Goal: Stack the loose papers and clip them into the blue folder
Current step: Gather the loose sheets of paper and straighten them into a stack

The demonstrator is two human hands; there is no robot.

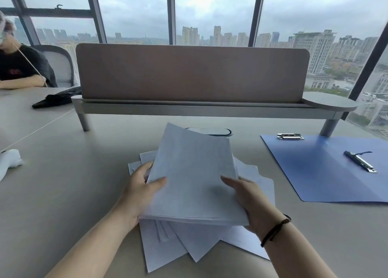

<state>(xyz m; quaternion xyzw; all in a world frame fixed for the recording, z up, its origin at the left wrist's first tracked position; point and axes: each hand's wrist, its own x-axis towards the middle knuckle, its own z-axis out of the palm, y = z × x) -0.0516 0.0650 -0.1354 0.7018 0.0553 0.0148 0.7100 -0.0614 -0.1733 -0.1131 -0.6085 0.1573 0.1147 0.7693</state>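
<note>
My left hand (142,185) and right hand (249,202) each pinch a side of a squared white stack of papers (193,177), thumbs on top, held tilted above the desk (63,193). More loose sheets (168,244) lie fanned underneath. The blue folder (327,172) lies open to my right, its metal clips (360,161) uncovered.

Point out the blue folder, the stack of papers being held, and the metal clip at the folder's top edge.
blue folder (327,172), head view, bare inside of the open cover.
held paper stack (195,172), head view, middle of the top sheet.
metal clip (290,136), head view, middle of its chrome bar.
</note>
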